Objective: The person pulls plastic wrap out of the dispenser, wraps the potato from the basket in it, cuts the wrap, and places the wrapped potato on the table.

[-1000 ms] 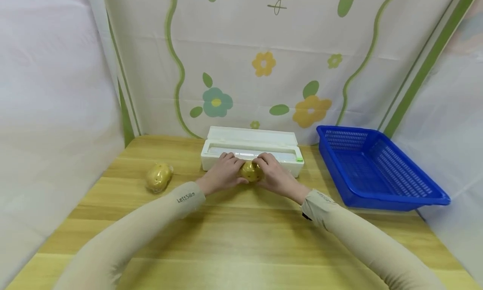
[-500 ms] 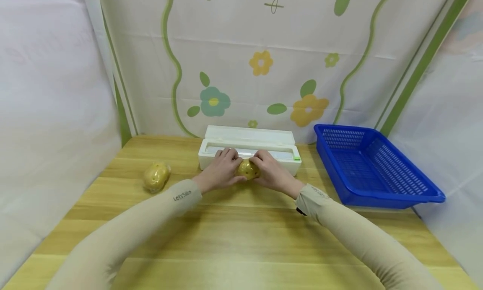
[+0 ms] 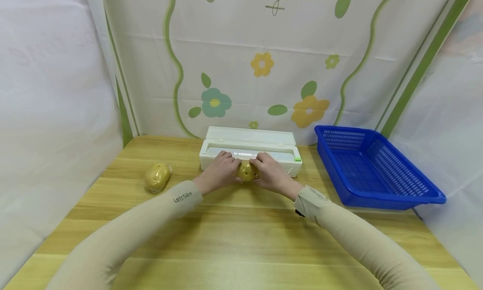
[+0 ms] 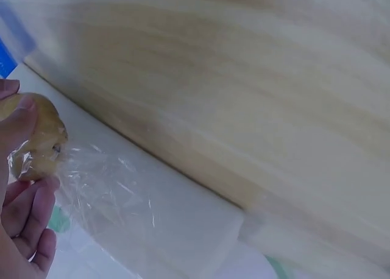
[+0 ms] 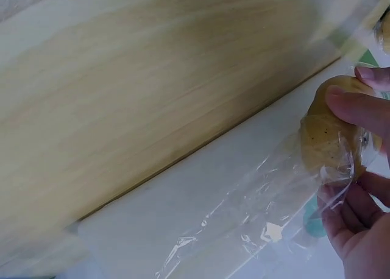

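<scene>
Both hands grip one potato [image 3: 247, 171] between them, in front of the white film box [image 3: 209, 161]. My left hand [image 3: 220, 171] curls round its left side, and my right hand [image 3: 272, 172] holds the right side. In the left wrist view the thumb presses on the potato [image 4: 44, 133]. Clear film [image 5: 262, 200] spreads from the potato over the box's white front in the right wrist view, with some of it between the fingertips. The box's lid stands open at the back. Another potato [image 3: 157, 177], wrapped in film, lies on the table at the left.
A blue basket [image 3: 381, 196] with perforated walls stands at the right of the wooden table [image 3: 234, 239]. Behind the film box hangs a white cloth with printed flowers, and more white cloth hangs at both sides.
The potato between the hands has turned slightly, and the fingers have shifted a little on it. The whole head view has moved slightly.
</scene>
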A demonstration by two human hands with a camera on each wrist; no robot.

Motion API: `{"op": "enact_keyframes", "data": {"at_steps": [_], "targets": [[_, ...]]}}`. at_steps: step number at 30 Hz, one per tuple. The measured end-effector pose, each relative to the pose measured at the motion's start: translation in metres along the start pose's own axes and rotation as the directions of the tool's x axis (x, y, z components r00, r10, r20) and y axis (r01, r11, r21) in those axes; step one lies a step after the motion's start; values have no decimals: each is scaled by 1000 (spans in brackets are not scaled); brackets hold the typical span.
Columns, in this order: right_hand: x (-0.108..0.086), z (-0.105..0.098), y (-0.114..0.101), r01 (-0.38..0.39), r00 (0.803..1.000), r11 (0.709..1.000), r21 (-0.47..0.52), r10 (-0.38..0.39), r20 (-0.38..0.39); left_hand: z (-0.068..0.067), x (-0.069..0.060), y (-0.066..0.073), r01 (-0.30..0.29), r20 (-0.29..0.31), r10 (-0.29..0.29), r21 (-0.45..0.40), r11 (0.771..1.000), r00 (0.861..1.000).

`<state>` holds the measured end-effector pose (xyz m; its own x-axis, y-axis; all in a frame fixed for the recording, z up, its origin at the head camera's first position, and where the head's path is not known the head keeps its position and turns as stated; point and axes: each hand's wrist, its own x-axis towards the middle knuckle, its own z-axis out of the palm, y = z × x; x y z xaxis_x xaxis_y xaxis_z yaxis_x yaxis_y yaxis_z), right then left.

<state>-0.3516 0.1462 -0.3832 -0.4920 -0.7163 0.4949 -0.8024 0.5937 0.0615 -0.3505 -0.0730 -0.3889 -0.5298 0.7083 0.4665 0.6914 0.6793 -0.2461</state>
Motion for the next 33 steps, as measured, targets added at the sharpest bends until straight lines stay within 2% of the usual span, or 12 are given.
{"op": "enact_keyframes", "data": {"at_steps": [7, 18, 22, 33], "targets": [[1, -2, 0, -49, 999, 999, 17, 48, 22, -3, 3, -3, 13, 37, -11, -57, 998, 999], [3, -5, -5, -128, 988, 989, 78, 121, 93, 1, -1, -6, -9, 61, 14, -93, 996, 998], [3, -2, -5, -145, 984, 986, 79, 135, 114, 2, -2, -6, -6, 84, 16, -120, 993, 996], [2, 2, -8, -149, 982, 988, 37, 143, 120, 5, 0, -6, -26, 94, 39, -139, 990, 995]]}}
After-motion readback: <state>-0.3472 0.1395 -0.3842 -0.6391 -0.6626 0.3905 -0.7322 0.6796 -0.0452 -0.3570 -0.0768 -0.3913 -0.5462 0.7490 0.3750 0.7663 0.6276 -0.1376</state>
